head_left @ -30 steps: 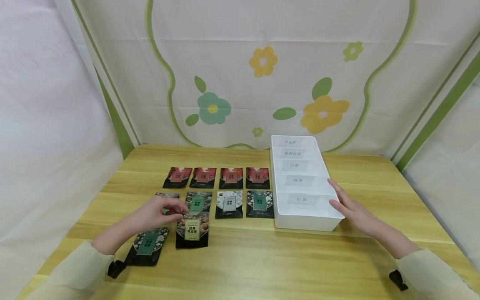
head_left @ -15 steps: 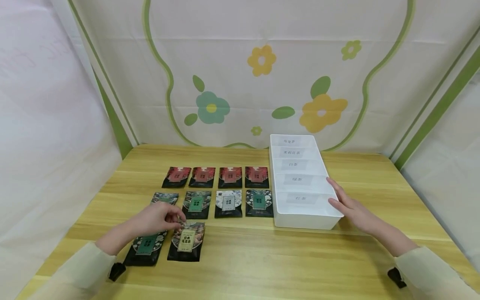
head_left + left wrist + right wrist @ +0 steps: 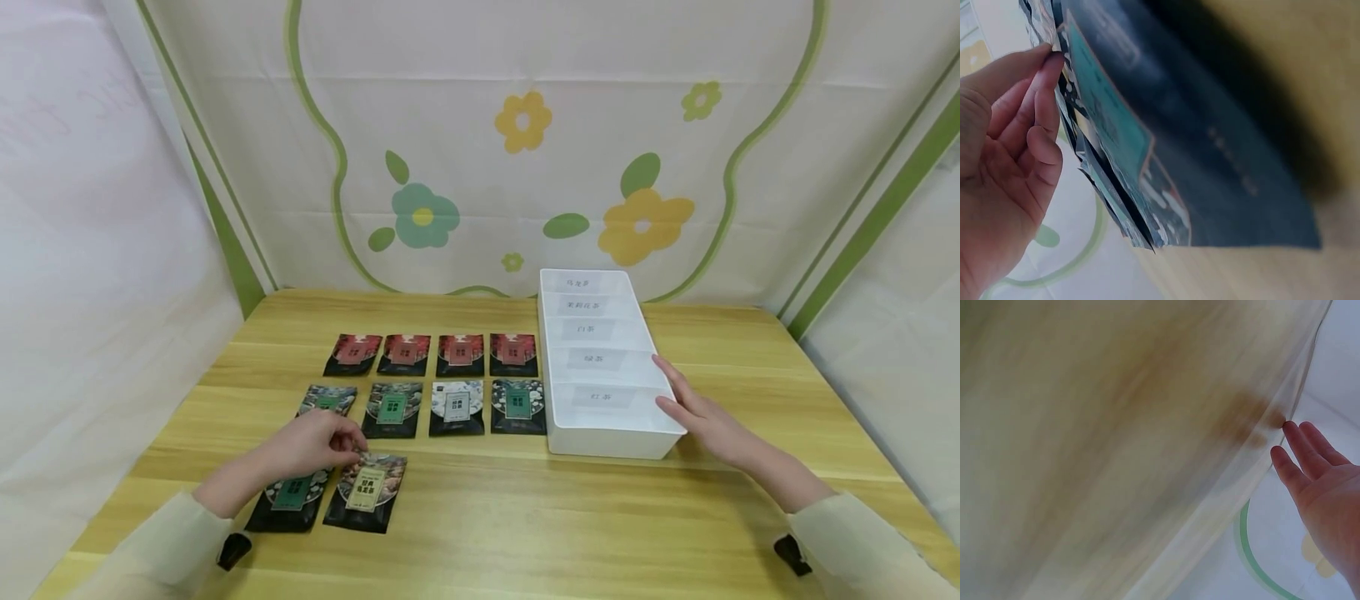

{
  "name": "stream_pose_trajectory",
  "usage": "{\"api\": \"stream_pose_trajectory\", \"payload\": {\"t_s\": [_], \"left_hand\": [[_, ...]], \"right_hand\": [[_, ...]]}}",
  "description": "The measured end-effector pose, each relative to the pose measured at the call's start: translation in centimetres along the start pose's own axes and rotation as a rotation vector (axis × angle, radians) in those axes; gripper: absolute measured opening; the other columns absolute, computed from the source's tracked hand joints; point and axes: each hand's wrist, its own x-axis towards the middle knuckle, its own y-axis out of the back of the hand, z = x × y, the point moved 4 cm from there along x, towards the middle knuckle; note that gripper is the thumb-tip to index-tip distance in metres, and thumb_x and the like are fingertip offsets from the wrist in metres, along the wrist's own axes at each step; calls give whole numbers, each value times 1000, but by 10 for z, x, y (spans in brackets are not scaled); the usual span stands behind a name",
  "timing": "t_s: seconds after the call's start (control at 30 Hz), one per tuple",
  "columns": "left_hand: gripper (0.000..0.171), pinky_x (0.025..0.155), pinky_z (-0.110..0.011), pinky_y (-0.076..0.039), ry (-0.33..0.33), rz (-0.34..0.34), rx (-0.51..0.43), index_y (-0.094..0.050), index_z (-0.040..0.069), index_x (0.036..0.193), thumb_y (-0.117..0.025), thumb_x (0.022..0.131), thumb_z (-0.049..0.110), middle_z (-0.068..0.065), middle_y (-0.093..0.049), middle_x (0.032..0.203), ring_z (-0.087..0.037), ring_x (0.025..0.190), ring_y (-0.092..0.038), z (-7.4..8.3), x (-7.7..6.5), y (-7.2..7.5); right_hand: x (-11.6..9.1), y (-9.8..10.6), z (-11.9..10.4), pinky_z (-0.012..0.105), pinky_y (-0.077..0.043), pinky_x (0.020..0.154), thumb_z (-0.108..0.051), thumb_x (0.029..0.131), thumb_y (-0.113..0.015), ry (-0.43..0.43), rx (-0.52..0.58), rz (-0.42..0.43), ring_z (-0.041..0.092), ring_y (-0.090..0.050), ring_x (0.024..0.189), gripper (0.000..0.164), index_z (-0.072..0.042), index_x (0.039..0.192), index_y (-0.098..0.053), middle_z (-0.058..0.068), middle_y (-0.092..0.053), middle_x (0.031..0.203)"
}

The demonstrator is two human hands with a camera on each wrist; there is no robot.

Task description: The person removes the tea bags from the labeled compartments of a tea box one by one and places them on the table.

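Note:
My left hand (image 3: 313,440) pinches the top corner of a black tea packet with a yellow label (image 3: 365,493), which lies at the front of the rows. Beside it, partly under the hand, lies a teal-label tea packet (image 3: 288,507); it looms large in the left wrist view, where the thumb and index finger (image 3: 1041,62) meet at the far edge. A green-label packet (image 3: 333,398) is half covered by the hand. With fingers stretched out, my right hand (image 3: 708,423) touches the right side of a white divided box (image 3: 611,443).
Several red tea packets (image 3: 460,356) form the back row. In front of them lie a green-label packet (image 3: 392,410), a white one (image 3: 457,408) and a flowered teal-label one (image 3: 518,407), close to the box. Paper labels (image 3: 596,359) mark the box's compartments. A flowered cloth (image 3: 465,150) hangs behind.
My left hand has drawn the yellow-label packet toward the front and left, off the green-label packet it overlapped, and it now lies beside the teal-label packet. The right hand stays on the box.

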Motion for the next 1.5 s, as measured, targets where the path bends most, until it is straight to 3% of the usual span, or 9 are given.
{"api": "stream_pose_trajectory", "payload": {"t_s": [0.27, 0.53, 0.9, 1.0, 1.1, 1.13, 1.23, 1.33, 1.5], "left_hand": [[6, 54, -26, -47, 68, 30, -87, -73, 12, 90, -74, 86, 9, 11, -60, 70, -5, 58, -54, -1, -2, -2], [5, 53, -25, -45, 72, 28, 1, -71, 16, 86, -75, 85, 13, 14, -56, 66, -3, 55, -51, -1, -1, -4], [6, 52, -25, -45, 65, 45, -8, -71, 17, 85, -75, 85, 12, 13, -56, 65, -3, 55, -51, -3, 0, -2], [5, 51, -26, -45, 56, 64, -24, -71, 16, 85, -75, 85, 13, 12, -57, 65, -4, 55, -51, -2, 1, 2], [5, 52, -26, -46, 43, 78, -41, -71, 15, 86, -75, 85, 12, 10, -58, 65, -4, 55, -52, 1, 2, 7], [4, 52, -26, -46, 39, 85, -41, -71, 14, 86, -75, 85, 12, 10, -58, 66, -4, 56, -52, 2, 2, 10], [4, 53, -26, -46, 28, 107, -38, -71, 12, 88, -74, 86, 10, 9, -58, 66, -5, 56, -52, 6, 2, 15], [4, 54, -26, -45, 13, 137, -15, -71, 10, 90, -74, 86, 9, 10, -57, 67, -4, 57, -51, 10, 2, 20], [8, 55, -26, -45, 16, 193, -21, -71, 9, 94, -74, 87, 12, 11, -57, 71, -4, 62, -52, 15, 1, 30]], "right_hand": [[0, 0, -2, 71, -21, 99, -26, 106, -40, 5, 23, 1, 58, -17, 134, 65, -28, 157, 0, 21, -1, 159], [-1, 0, -1, 72, -23, 98, -27, 106, -39, -1, -2, 10, 57, -22, 133, 64, -28, 157, 0, 23, -4, 159], [1, 0, 1, 70, -22, 100, -28, 107, -38, 4, -1, 11, 56, -19, 134, 64, -30, 157, 1, 21, -2, 159], [2, 2, 1, 49, -27, 108, -28, 107, -38, 15, -23, 12, 54, -20, 135, 64, -30, 157, 1, 19, -2, 160], [1, 3, -1, 21, -26, 104, -27, 107, -38, 40, -48, 20, 53, -23, 135, 62, -28, 157, -1, 19, -5, 160], [0, 3, -2, 20, -27, 103, -26, 107, -37, 47, -57, 23, 53, -24, 135, 62, -27, 157, -1, 19, -6, 160], [-2, 5, -5, 40, -35, 103, -22, 107, -36, 78, -61, 39, 52, -33, 130, 60, -22, 158, -3, 27, -20, 154], [-4, 9, -8, 63, -36, 92, -19, 107, -35, 98, -66, 58, 49, -42, 124, 60, -16, 157, -3, 32, -33, 144], [-8, 21, -11, 61, -38, 91, -16, 107, -34, 112, -44, 68, 50, -42, 124, 59, -14, 157, -2, 33, -36, 142]]}}
